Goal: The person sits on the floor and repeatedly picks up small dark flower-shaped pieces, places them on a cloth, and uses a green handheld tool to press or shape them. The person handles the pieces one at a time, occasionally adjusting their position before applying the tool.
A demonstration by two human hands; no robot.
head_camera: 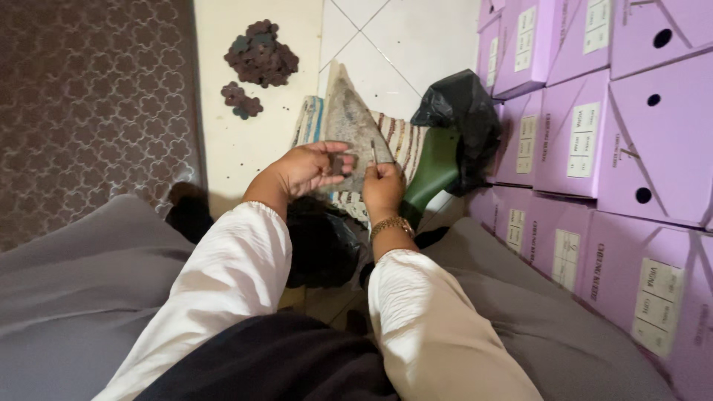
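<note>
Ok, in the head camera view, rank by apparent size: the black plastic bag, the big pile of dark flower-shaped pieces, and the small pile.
1. black plastic bag
2. big pile of flower-shaped pieces
3. small pile

All lie at similar distance, so the order seems safe.

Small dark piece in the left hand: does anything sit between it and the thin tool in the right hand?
Nothing visible. The left hand holds the small dark piece at its fingertips, and the right hand holds the thin tool upright beside it, with only an open gap between.
</note>
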